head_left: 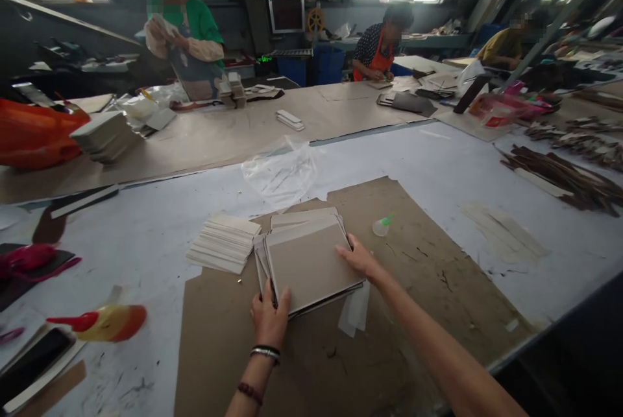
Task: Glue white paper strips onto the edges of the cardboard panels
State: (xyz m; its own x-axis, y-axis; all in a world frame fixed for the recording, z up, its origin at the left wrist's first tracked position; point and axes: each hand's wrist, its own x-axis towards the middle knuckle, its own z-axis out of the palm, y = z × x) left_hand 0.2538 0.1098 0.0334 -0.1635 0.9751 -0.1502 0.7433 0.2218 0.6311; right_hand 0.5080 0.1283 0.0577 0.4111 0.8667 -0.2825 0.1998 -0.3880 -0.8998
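A stack of flat rectangular beige panels [309,261] with dark edges lies in front of me, its sheets slightly out of line. My left hand [270,314] grips the near left corner, thumb on top and other fingers at the left side. At the right edge, my right hand [357,256] is closed with its thumb on the top panel; the fingers underneath are hidden. Left of the stack is a fanned pile of narrow cream strips [224,242]. A small clear bottle with a green tip [382,226] stands to the right.
Brown board [389,313] covers part of the white tabletop [141,235]. Clear plastic [281,170] lies beyond it. A yellow-red squeeze bottle [109,323] and a phone [36,365] are at left. Dark strips [564,174] lie right. Several people work across the tables.
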